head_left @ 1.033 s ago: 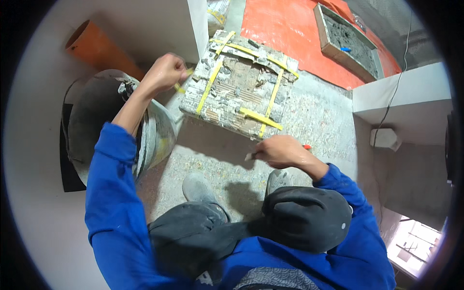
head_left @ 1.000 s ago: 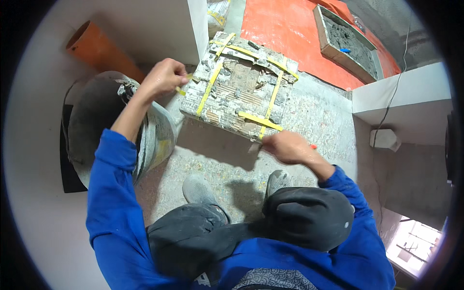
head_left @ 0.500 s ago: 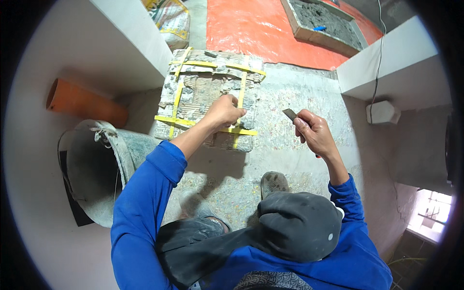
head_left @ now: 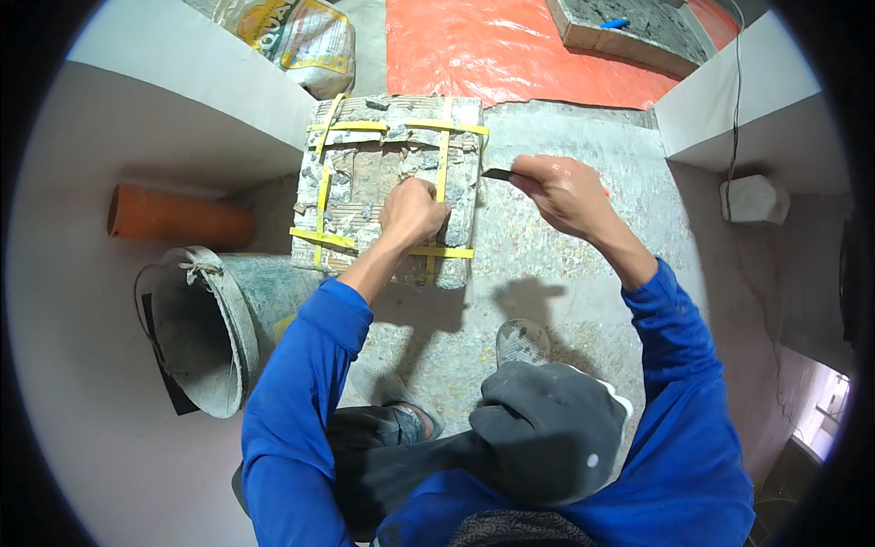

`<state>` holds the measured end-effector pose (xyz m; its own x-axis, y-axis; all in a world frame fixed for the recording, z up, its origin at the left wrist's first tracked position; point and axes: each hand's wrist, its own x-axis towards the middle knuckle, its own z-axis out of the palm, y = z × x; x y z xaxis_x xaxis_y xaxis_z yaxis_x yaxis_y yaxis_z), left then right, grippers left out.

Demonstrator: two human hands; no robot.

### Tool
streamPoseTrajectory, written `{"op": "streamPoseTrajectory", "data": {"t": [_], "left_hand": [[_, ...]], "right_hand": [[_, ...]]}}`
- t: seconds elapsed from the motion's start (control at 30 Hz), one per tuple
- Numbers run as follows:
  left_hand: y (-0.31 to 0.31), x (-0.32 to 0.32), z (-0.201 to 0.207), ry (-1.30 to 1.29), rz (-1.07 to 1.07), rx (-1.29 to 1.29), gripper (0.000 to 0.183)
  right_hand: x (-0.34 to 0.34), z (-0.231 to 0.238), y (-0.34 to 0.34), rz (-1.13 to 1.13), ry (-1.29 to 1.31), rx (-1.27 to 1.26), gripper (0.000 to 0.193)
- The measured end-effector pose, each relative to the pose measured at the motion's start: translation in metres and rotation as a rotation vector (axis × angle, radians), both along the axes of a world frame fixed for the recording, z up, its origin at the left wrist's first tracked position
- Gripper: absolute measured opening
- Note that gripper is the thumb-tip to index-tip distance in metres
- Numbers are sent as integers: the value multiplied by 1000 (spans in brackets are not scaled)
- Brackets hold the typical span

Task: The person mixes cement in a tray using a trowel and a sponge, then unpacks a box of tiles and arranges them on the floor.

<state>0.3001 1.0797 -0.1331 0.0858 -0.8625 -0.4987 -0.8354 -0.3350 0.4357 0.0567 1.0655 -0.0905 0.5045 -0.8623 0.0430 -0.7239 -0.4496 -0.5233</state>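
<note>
A worn, torn cardboard package (head_left: 365, 187), bound with crossing yellow straps (head_left: 443, 164), lies on the floor in front of me. My left hand (head_left: 415, 214) rests on its lower right part, fingers curled down beside the right-hand strap. What those fingers grip, if anything, is hidden under the hand. Past the package's right edge, my right hand (head_left: 561, 191) is closed around a knife-like tool with a flat dark blade (head_left: 497, 174). The blade points left toward the package, and a bit of red shows at the hand's far side.
Left of me a greenish bucket (head_left: 273, 283) lies on its side, below an orange pipe (head_left: 182, 217). A printed sack (head_left: 314, 50) stands behind the package. Orange sheeting (head_left: 492, 55) covers the far floor, bearing a mortar tray (head_left: 629, 55). Low walls flank both sides.
My right hand has moved up and left, bringing the blade close to the package's right edge. The left hand stays on the package, its fingers now lower against it. The view has shifted slightly.
</note>
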Motion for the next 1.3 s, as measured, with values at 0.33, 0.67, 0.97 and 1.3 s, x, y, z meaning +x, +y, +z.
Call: {"op": "streamPoseTrajectory", "data": {"t": [0.33,0.67,0.97,1.3], "left_hand": [[19,-12,-16,-7,164,-327,22],[73,-1,36,225,-187,-123,26],[132,90,64,98,-691,231,75],[-6,200,3,-163,263,-216,78]], "right_hand": [[117,-5,-65,432,530,-41,20],[-89,-1,26,45,498,305,26],[-165,-124,153,-464,46,718,25],[-139,-196,175,-430,21,653,24]]}}
